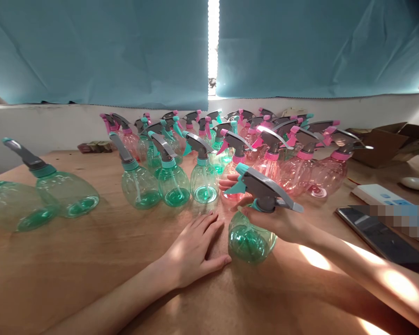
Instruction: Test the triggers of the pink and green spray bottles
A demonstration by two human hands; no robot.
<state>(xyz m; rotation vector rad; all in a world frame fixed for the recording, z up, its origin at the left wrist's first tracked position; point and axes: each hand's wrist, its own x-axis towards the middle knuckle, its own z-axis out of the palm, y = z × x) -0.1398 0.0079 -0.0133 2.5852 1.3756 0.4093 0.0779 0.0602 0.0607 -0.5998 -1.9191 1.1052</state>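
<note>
My right hand is wrapped round the neck of a green spray bottle, which has a grey and teal trigger head. The bottle is tilted a little; I cannot tell whether its base touches the table. Flat on the wooden table lies my left hand, fingers spread, with the thumb close to that bottle's base. Just beyond the hands stand a green spray bottle and a pink spray bottle, the pink one partly hidden by my right fingers.
Several more green and pink spray bottles stand in rows behind. Two green ones are at the left. On the right are a dark phone, a white box, a white computer mouse and an open cardboard box. Blue curtains hang behind.
</note>
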